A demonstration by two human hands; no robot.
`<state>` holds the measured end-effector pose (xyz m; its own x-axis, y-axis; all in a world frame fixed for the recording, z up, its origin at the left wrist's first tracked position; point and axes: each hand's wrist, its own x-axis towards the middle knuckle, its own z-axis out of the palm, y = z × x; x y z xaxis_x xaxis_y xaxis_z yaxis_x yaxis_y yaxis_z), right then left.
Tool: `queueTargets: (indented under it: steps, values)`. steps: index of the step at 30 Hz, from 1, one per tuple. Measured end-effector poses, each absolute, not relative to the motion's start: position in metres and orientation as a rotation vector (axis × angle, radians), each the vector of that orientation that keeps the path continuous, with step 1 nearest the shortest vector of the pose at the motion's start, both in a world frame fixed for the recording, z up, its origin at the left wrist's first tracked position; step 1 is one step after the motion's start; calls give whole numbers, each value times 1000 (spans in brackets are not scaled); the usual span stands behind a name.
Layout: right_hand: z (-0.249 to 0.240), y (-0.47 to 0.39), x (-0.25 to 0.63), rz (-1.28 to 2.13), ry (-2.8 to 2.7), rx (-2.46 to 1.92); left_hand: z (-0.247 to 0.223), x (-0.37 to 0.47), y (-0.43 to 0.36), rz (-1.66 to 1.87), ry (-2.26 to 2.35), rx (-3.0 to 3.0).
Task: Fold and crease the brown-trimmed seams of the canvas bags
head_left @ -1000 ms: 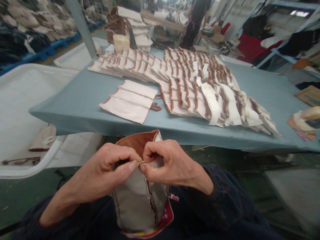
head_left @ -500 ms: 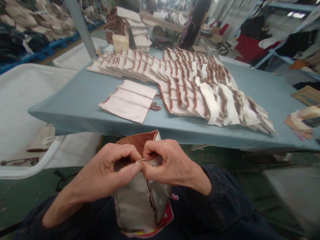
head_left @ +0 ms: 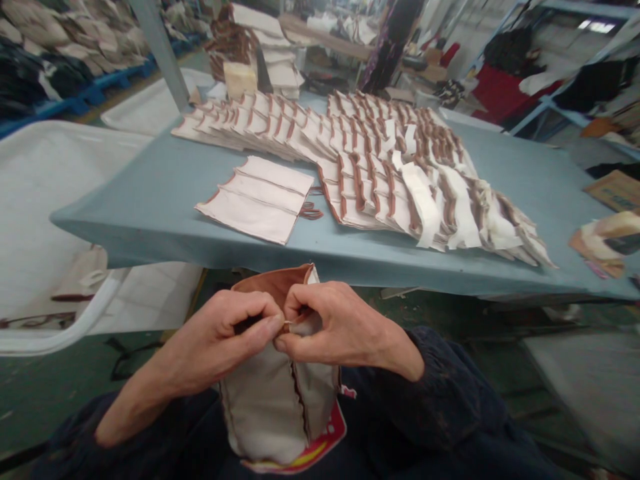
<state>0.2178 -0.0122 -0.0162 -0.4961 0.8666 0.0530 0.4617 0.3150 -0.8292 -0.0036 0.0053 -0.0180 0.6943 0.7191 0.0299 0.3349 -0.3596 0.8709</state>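
Note:
A cream fabric bag (head_left: 263, 400) with a brown lining and dark seams rests upright on my lap, its mouth partly open toward the table. My left hand (head_left: 235, 333) pinches the near rim of the bag between thumb and forefinger. Right beside it, my right hand (head_left: 330, 323) is closed on the same rim, thumb and fingertips together. A small pale bit of edge or thread shows between the two sets of fingertips; its kind is too small to make out. Under the bag lies a red and yellow printed sheet (head_left: 336, 427).
A blue-covered table (head_left: 150, 223) spans the front. One flat cream panel piece (head_left: 260, 200) lies near its edge, beside overlapping rows of similar pieces (head_left: 370, 193) with white strips on top. White bins (head_left: 95, 320) stand at the left. A person (head_left: 390, 47) stands behind the table.
My fingertips have shifted slightly at the bag's rim, and the pale bit between them shows less. The bag has moved a little; both hands stay on it.

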Motion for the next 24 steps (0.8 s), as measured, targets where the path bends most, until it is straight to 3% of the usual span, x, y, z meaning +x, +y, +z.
queueTargets:
  steps: [5, 24]
  values:
    - [-12, -7, 225, 1248, -2102, -1156, -18, -9, 4, 521, 791, 2080]
    - [3, -1, 235, 1239, -2224, -1183, -13, 0, 3, 642, 866, 2318]
